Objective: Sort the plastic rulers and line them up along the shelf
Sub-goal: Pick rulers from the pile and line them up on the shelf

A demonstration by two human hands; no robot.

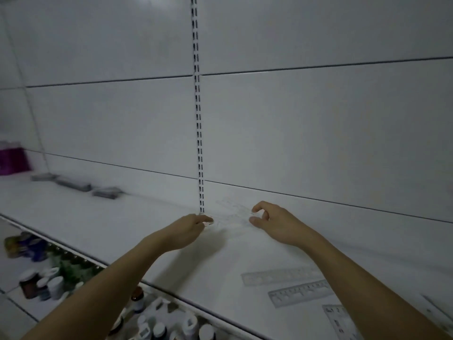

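Observation:
A clear plastic ruler (pixel 231 218) lies flat at the back of the white shelf (pixel 122 224), close to the back panel. My left hand (pixel 190 229) pinches its left end and my right hand (pixel 272 222) pinches its right end. The ruler is faint and blurred against the white surface. Three more clear rulers lie near the shelf's front right: one (pixel 277 276), another (pixel 300 292) below it, and a third (pixel 339 320) partly hidden under my right forearm.
Three grey stacks (pixel 73 184) sit along the shelf's back left, with a purple box (pixel 13 158) at the far left. A slotted upright (pixel 198 119) runs down the back panel. Bottles and jars (pixel 46 283) fill the lower shelf.

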